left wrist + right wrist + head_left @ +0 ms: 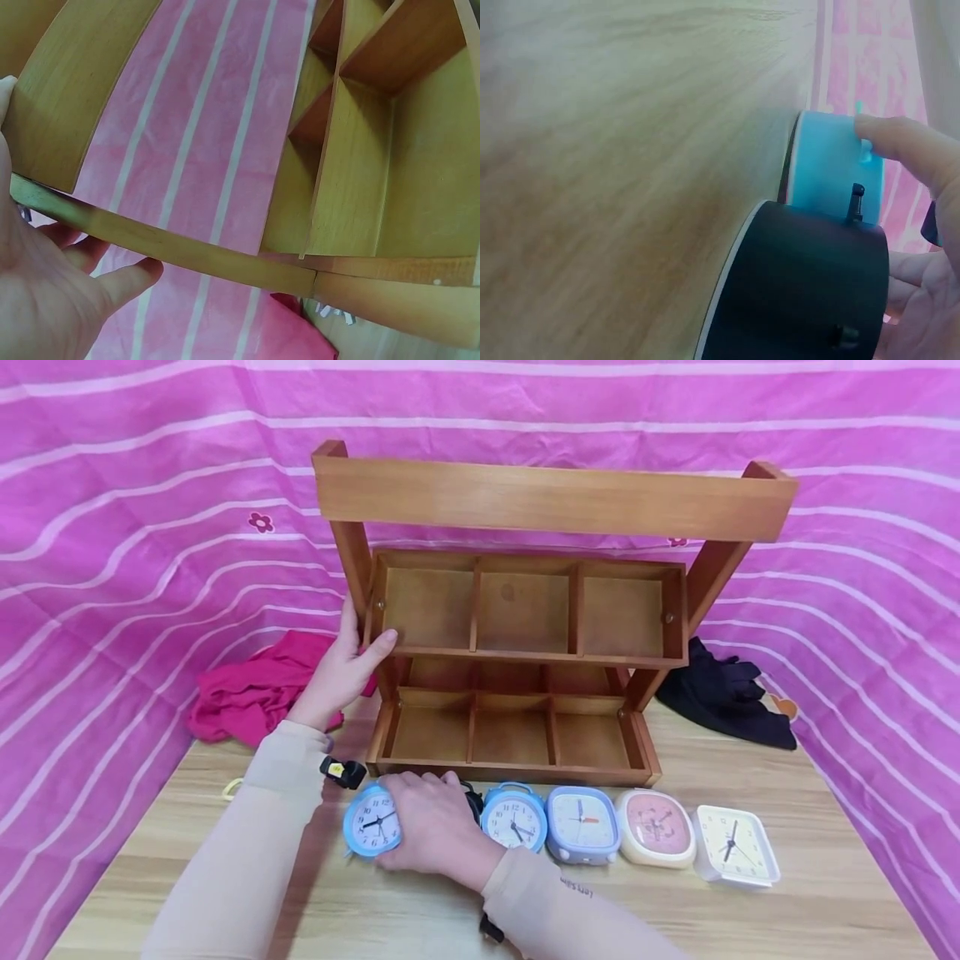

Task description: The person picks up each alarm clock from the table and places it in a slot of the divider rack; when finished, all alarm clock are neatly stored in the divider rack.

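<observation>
A two-tier wooden rack (525, 610) with divided compartments stands at the back of the table. My left hand (358, 643) grips its left side, thumb on the front edge of the upper tier; in the left wrist view my left hand (52, 292) lies against a wooden bar (195, 251). My right hand (423, 827) curls over a light blue round alarm clock (370, 824) at the left end of a row of clocks. A finger (904, 146) rests on the blue clock (829, 169), with a black clock (802, 292) beside it under my palm.
To the right stand a blue round clock (513, 817), a lavender square clock (582, 823), a cream and pink clock (656, 827) and a white clock (735, 845). A pink cloth (251, 693) lies left of the rack and a black cloth (723, 697) right. Pink striped fabric surrounds the table.
</observation>
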A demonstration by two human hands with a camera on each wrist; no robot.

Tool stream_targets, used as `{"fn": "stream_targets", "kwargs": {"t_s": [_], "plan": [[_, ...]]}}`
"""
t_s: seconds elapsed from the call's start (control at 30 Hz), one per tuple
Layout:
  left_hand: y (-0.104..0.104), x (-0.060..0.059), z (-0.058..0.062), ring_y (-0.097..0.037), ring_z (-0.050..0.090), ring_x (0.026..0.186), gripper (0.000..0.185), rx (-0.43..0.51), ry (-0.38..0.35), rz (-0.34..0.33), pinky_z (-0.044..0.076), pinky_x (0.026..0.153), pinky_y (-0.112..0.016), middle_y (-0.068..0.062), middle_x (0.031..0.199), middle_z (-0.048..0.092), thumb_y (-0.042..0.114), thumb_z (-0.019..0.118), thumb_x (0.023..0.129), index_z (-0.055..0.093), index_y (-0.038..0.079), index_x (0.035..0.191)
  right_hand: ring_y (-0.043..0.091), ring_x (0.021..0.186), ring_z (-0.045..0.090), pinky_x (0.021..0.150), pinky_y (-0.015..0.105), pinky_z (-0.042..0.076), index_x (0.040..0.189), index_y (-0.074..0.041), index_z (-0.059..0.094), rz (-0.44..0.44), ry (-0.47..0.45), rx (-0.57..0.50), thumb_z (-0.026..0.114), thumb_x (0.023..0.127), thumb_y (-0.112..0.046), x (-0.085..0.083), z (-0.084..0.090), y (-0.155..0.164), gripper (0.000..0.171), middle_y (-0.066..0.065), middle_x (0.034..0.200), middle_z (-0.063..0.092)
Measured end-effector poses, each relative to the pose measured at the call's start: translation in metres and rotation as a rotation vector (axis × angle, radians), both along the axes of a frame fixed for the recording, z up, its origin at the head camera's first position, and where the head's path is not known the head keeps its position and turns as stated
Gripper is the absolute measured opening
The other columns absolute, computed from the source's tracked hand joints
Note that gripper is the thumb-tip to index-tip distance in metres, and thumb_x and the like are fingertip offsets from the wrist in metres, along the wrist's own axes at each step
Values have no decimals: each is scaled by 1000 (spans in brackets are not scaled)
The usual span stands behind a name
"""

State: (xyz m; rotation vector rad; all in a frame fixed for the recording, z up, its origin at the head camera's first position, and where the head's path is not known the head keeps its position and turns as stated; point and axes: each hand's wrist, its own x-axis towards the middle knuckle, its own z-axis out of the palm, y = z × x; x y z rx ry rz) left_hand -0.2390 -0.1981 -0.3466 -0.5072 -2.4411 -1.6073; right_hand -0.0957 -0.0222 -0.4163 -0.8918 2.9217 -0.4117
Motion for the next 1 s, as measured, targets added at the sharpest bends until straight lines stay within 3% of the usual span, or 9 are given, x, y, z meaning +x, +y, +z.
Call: {"fn": "stream_targets", "kwargs": {"t_s": [0.2,0.4,0.6,0.83,1.0], "plan": [[-1,1,3,-26,24,157,92,-18,-10,-33,24,126,-56,1,173,14,32,63,105,-6,43,166,10,101,58,81,32,42,143,-26,57,6,37,-76,92,64,-61,2,5,1,93,-11,123,66],[-4,4,7,-34,25,157,92,-91,-68,-5,24,124,-62,-4,174,14,43,61,104,-8,42,166,13,112,60,89,38,46,144,-25,56,4,67,-95,93,64,-61,4,14,1,95,-9,132,65],[-5,7,9,-34,22,158,94,-108,-88,5,23,124,-63,-5,175,11,45,61,104,-11,42,165,14,108,59,87,37,47,146,-24,56,-6,84,-110,94,64,-58,0,23,6,96,-8,134,65],[-5,5,8,-35,22,157,93,-103,-91,-2,23,123,-65,-5,174,11,45,60,104,-10,43,165,18,109,59,87,39,52,146,-21,57,-19,85,-97,94,67,-54,-23,34,21,93,-4,135,66],[-1,9,13,-36,23,157,92,-82,-100,-8,23,123,-66,-7,174,13,39,60,105,-9,38,166,20,114,58,91,42,55,146,-20,57,-31,16,-133,93,71,-50,-47,47,35,89,-2,136,65]]}}
